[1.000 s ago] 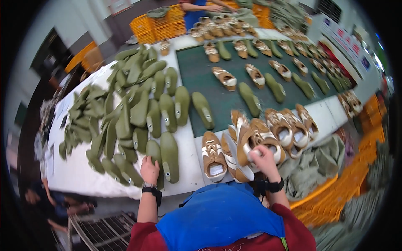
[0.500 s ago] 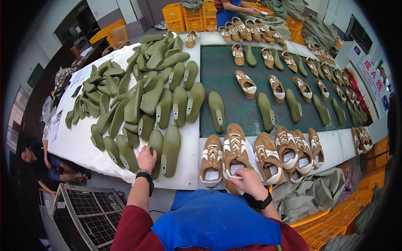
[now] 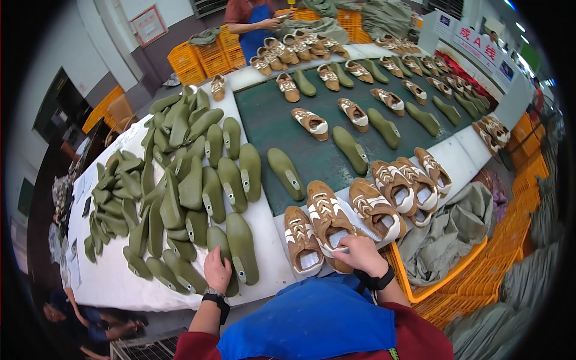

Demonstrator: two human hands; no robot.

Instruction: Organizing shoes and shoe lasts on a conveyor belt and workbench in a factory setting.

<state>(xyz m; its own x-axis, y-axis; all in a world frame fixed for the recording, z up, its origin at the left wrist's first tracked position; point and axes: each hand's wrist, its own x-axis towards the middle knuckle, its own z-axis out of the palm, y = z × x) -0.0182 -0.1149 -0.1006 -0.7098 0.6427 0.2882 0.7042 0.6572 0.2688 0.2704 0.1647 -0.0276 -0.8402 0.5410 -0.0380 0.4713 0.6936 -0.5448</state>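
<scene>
My left hand (image 3: 217, 271) is closed on the near end of a green shoe last (image 3: 218, 241), which lies at the table's front edge. Another green last (image 3: 242, 246) lies just right of it. With thumb and fingers, my right hand (image 3: 361, 255) pinches the heel of a brown sneaker (image 3: 326, 207) with white stripes and laces. That sneaker lies toe away from me, its opening facing up. To its left sits a similar brown sneaker (image 3: 302, 240), and to its right is one more sneaker (image 3: 375, 207).
A heap of green lasts (image 3: 180, 192) covers the white cloth at left. Beyond my hands, a green conveyor belt (image 3: 264, 114) carries spaced sneakers and lasts. An orange crate (image 3: 414, 294) with grey-green cloth stands at right. A person (image 3: 255, 24) in a blue apron works at the far side.
My view has swung and tilted, so the table appears rotated and more of the right side shows. Both hands stay at the same last and sneaker.
</scene>
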